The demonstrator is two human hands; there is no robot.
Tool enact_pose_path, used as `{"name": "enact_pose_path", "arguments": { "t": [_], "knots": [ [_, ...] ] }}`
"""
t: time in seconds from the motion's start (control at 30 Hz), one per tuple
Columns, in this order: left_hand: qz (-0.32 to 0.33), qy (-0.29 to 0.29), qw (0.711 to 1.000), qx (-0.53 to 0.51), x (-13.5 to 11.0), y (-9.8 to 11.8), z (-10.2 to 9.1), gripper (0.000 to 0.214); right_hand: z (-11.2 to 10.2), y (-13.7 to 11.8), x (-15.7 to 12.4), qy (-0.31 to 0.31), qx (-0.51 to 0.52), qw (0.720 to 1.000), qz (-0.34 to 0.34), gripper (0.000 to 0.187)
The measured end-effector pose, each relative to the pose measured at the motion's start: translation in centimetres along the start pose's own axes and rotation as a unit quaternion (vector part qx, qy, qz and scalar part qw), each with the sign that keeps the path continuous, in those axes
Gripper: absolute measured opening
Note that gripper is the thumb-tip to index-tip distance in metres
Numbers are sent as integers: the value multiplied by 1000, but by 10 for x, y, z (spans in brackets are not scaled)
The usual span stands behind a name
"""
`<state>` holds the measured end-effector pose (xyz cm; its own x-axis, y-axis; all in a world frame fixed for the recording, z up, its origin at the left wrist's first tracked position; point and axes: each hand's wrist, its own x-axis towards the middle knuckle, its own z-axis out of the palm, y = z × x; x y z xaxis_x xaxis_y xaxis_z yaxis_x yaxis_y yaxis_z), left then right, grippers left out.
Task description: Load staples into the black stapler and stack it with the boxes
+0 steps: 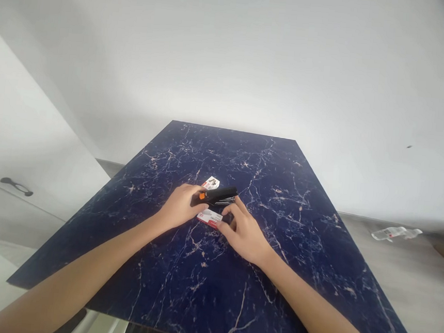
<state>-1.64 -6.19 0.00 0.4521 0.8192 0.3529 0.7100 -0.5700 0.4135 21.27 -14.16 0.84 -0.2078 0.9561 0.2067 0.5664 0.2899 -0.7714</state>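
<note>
A black stapler (223,193) with an orange patch near its rear is held above the middle of the table. My left hand (182,204) grips its rear end, thumb in front and fingers behind. At the other end, my right hand (245,233) has its curled fingers against the stapler's front, where a shiny metal strip shows between the upper and lower parts. Its thumb comes close to a small white and red box (209,218) just below the stapler. Another small white box (212,181) with a printed picture lies behind the stapler, partly covered.
The table (199,289) has a dark blue marbled top with pale veins. White wall stands beyond it. A white cabinet with a dark handle (16,187) is at the left. On the floor at the right lies a crumpled clear plastic item (393,233).
</note>
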Motion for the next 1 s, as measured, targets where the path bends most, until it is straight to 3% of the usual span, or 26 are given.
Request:
{"name": "enact_pose_path", "arguments": {
  "t": [0.13,0.3,0.5,0.63,0.7,0.77,0.87,1.0],
  "knots": [
    [47,-3,999,14,-12,20,0,54,9,14,1,126,77,988,48,14],
    [125,-107,985,-53,-27,36,-4,67,7,27,3,169,108,977,71,15],
    [188,-181,965,-42,-29,37,-19,80,5,19,1,149,94,983,53,14],
    [185,-215,959,-11,-23,22,-37,72,4,14,-2,129,87,985,75,33],
    [180,-207,961,23,-19,13,-41,60,5,15,-3,128,76,987,57,47],
    [169,-161,970,63,-16,8,-38,45,6,17,-4,123,65,990,31,56],
    [137,-88,983,88,-16,13,-25,37,7,19,-5,103,58,993,11,57],
    [146,-125,981,34,-21,28,-12,36,7,16,-7,70,63,995,-17,59]
  ]
}}
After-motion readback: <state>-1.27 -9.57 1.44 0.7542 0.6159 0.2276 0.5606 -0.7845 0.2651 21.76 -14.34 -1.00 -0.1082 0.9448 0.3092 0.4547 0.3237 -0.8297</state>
